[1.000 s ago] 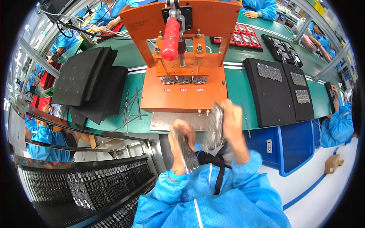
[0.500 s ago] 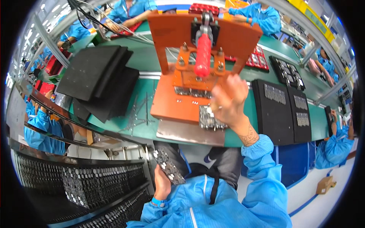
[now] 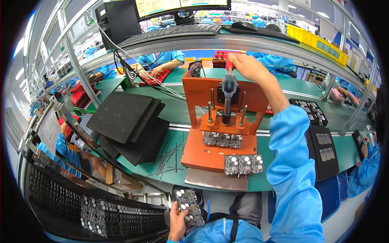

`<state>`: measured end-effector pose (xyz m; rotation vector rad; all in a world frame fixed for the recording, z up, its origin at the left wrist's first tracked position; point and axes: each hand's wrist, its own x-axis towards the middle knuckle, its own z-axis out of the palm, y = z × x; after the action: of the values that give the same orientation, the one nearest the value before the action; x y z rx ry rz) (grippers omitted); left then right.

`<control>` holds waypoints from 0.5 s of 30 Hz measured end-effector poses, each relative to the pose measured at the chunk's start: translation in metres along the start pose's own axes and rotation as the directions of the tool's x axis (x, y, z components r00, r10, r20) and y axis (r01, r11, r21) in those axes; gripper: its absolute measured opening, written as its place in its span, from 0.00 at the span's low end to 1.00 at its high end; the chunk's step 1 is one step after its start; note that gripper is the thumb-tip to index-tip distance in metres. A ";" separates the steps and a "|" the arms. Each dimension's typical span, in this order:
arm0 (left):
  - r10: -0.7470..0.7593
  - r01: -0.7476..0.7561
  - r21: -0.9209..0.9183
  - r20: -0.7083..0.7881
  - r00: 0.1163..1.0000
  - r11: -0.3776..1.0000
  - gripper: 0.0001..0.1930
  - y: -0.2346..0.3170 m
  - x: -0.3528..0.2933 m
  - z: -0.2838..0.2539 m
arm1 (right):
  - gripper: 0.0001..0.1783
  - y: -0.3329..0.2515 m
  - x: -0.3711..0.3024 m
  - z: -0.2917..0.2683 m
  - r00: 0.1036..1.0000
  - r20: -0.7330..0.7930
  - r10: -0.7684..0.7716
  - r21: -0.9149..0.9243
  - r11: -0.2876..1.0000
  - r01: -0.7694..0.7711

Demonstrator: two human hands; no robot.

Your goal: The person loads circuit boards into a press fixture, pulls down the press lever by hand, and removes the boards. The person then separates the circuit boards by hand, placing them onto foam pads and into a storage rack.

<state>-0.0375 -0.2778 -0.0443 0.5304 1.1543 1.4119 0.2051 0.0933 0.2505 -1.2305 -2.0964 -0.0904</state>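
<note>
My right hand [image 3: 252, 68] is raised and closed around the red handle [image 3: 230, 65] of an orange toggle press [image 3: 194, 97]. A circuit board panel [image 3: 222, 140] lies on the press base below the plate with upright rods. Another circuit board panel [image 3: 244, 165], with round white parts, rests at the base's front right corner, partly overhanging it. Low in front of my body, my left hand [image 3: 177, 222] holds a third circuit board panel [image 3: 189, 206] by its near left edge, thumb on top and the other fingers mostly hidden beneath.
Black foam sheets [image 3: 121, 117] are stacked left of the press, beside loose thin dark strips [image 3: 168, 160]. Racked boards [image 3: 93, 214] stand at lower left. More boards lie on black foam [image 3: 324, 162] at right. A keyboard [image 3: 170, 33] sits on the overhead shelf. Co-workers sit beyond.
My right hand has moved from beside the front board up to the press handle. The handle has swung from pointing down toward me to upward and away. My view has tilted up.
</note>
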 end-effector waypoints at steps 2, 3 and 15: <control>0.066 -0.079 0.195 0.071 0.995 0.978 0.25 0.014 0.013 -0.002 | 0.13 -0.026 -0.040 0.002 0.845 -0.442 -0.301 -0.188 0.952 0.242; 0.096 -0.118 0.267 0.094 0.991 0.956 0.26 0.017 0.019 -0.001 | 0.13 -0.052 -0.068 0.002 0.838 -0.452 -0.306 -0.134 0.952 0.275; -0.238 -0.516 0.630 0.737 0.633 0.580 0.36 0.096 0.139 0.106 | 0.42 -0.046 -0.284 0.094 0.724 0.445 -0.526 0.107 0.834 0.541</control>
<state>-0.0237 -0.0973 0.0403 1.7769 0.9523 0.5012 0.2074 -0.1068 0.0232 -0.6495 -2.8357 -0.0961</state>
